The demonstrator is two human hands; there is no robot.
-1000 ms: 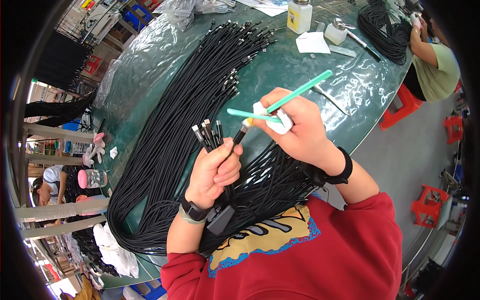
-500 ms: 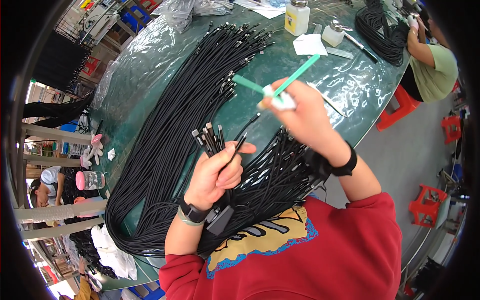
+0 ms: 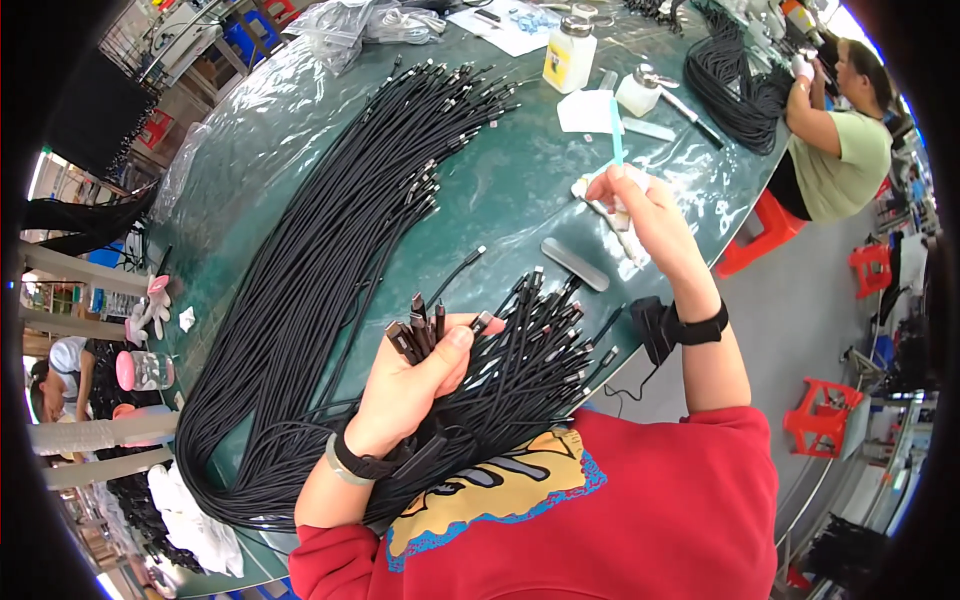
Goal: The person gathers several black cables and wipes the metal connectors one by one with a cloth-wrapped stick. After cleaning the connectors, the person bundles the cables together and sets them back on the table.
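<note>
My left hand (image 3: 415, 375) is closed around several black cables (image 3: 418, 330), their plug ends standing up past the thumb. One plug lies along the index finger. Further right and higher, my right hand (image 3: 648, 215) pinches a thin, light green strip (image 3: 616, 135) that points upward. Something white shows at its fingers, partly hidden. Just left of that hand, a thin whitish stick (image 3: 618, 232) lies on the table. A large bundle of black cables (image 3: 290, 250) curves along the left and round in front of me. Their loose plug ends (image 3: 550, 330) fan out right of my left hand.
A grey flat strip (image 3: 575, 264) rests on the green table (image 3: 520, 190). Further back stand a square bottle (image 3: 570, 55), a small jar (image 3: 638, 92), white paper (image 3: 585, 112) and a marker (image 3: 693, 118). Another person (image 3: 840, 140) sits at the right by a cable coil (image 3: 728, 85).
My right hand has moved right, and the green strip now points straight up. The grey strip on the table is now uncovered. My left hand still grips the cables, a little lower.
</note>
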